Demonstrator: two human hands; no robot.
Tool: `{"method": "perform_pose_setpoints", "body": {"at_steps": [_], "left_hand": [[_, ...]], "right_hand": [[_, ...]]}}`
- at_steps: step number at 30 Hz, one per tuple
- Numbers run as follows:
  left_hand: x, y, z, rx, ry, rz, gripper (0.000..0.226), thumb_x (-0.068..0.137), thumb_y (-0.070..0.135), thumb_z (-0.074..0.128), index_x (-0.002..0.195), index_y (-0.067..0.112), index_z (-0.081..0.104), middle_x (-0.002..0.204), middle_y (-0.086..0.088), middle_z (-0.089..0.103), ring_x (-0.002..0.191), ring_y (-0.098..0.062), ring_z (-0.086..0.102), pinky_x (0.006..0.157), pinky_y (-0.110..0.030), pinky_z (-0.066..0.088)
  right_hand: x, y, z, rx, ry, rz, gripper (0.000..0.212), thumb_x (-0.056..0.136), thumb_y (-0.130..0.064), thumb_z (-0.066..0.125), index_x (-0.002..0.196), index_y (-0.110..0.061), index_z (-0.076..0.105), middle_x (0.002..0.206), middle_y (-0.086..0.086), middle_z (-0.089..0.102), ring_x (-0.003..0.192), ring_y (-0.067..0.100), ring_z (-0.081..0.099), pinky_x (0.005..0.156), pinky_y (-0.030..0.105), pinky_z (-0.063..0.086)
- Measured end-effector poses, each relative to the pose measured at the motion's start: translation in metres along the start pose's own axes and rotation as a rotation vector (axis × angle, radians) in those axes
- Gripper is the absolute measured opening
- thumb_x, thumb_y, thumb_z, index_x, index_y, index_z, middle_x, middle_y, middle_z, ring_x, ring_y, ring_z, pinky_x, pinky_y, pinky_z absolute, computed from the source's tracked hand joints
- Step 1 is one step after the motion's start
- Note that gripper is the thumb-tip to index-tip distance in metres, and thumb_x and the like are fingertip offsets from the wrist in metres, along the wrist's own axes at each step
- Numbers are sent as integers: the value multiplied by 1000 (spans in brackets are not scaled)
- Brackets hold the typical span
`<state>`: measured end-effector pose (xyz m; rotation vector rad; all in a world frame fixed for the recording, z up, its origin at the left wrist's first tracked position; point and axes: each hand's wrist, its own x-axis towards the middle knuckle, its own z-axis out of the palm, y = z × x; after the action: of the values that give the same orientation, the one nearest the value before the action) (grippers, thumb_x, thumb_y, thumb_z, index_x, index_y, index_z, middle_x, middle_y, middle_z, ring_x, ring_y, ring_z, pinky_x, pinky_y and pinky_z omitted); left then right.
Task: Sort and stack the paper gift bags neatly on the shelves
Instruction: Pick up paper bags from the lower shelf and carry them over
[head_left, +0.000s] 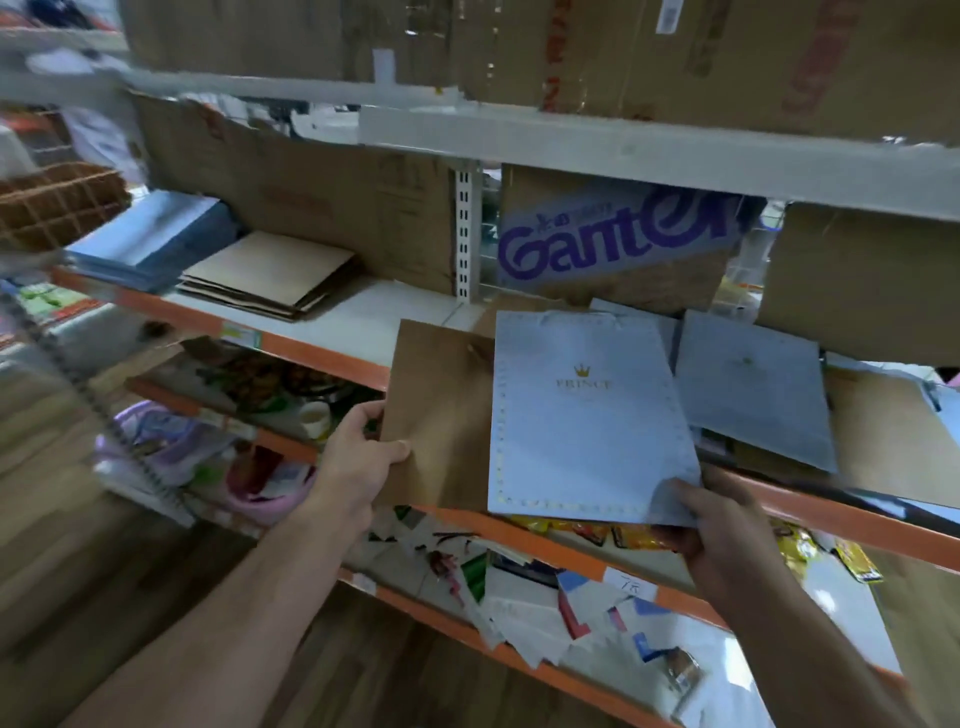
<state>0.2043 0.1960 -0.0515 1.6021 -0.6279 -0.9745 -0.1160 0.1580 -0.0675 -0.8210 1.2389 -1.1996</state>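
Left hand (358, 460) grips the brown bag (436, 415) by its edge; right hand (714, 525) pinches the blue bag (587, 421) at its corner. The brown stack (270, 275) and blue stack (150, 239) lie toward ten o'clock. Best to carry each bag flat and square its edges before letting go.

A pale blue bag (587, 415) is showing "PRINCE" in gold under a small crown. At 12 o'clock from it, a cardboard box (613, 260) is carrying big purple letters reading "Ganter". At 6 o'clock, a white tag (630, 587) on the orange shelf edge (524, 540) is bearing a handwritten 7, with the rest unclear. Red print on the top boxes (810, 62) is reading too blurred.
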Motion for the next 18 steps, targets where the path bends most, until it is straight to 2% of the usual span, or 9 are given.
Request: {"method": "perform_pose_setpoints", "body": {"at_steps": [2, 5, 6, 9, 11, 14, 17, 18], "left_hand": [[-2, -1, -19, 1, 30, 15, 40, 94, 3, 63, 122, 31, 56, 110, -2, 66, 98, -30, 63, 89, -55, 55], [-2, -3, -47, -28, 68, 9, 41, 95, 4, 63, 124, 32, 56, 113, -1, 64, 101, -29, 61, 92, -56, 54], [-1, -3, -56, -40, 75, 3, 40, 96, 4, 62, 125, 31, 56, 114, 0, 63, 101, -28, 61, 92, -56, 54], [10, -6, -85, -59, 89, -8, 39, 96, 4, 62, 125, 29, 56, 115, 1, 62, 104, -28, 60, 93, -57, 52], [22, -7, -107, -59, 108, -6, 37, 95, 3, 63, 119, 30, 58, 112, 1, 62, 105, -29, 59, 94, -57, 51], [46, -5, -144, -63, 114, -11, 36, 94, 3, 64, 105, 38, 59, 109, 3, 62, 106, -29, 59, 94, -56, 52], [76, -1, -186, -55, 117, -28, 36, 94, 6, 64, 100, 41, 57, 108, 6, 60, 106, -26, 57, 95, -55, 50], [87, 0, -201, -56, 114, -36, 36, 94, 6, 64, 99, 41, 57, 108, 8, 59, 107, -25, 56, 96, -56, 49]], "right_hand": [[-3, 4, 14, -16, -42, 7, 22, 95, 2, 53, 112, -8, 64, 109, 20, 69, 88, 38, 63, 71, 46, 52], [-5, 7, 38, -34, -76, 24, 25, 96, 0, 54, 118, -10, 63, 116, 15, 70, 104, 39, 67, 93, 62, 52], [-6, 7, 48, -43, -90, 28, 25, 97, -1, 53, 117, -11, 63, 116, 13, 71, 106, 39, 67, 93, 61, 52], [-9, 11, 82, -71, -127, 24, 25, 99, -1, 51, 114, -17, 64, 115, 9, 71, 106, 35, 66, 80, 47, 60], [-8, 15, 108, -90, -150, 27, 26, 99, -1, 49, 112, -17, 65, 114, 9, 70, 104, 33, 66, 87, 52, 57], [-8, 23, 152, -132, -154, 28, 23, 101, -2, 48, 111, -14, 64, 108, 11, 70, 95, 32, 64, 73, 47, 53], [-6, 36, 200, -151, -132, 24, 24, 102, -6, 49, 121, -10, 62, 114, 13, 69, 102, 37, 64, 77, 50, 53], [-6, 41, 217, -162, -133, 23, 24, 102, -6, 49, 122, -10, 62, 114, 13, 68, 101, 37, 63, 74, 47, 54]]}}
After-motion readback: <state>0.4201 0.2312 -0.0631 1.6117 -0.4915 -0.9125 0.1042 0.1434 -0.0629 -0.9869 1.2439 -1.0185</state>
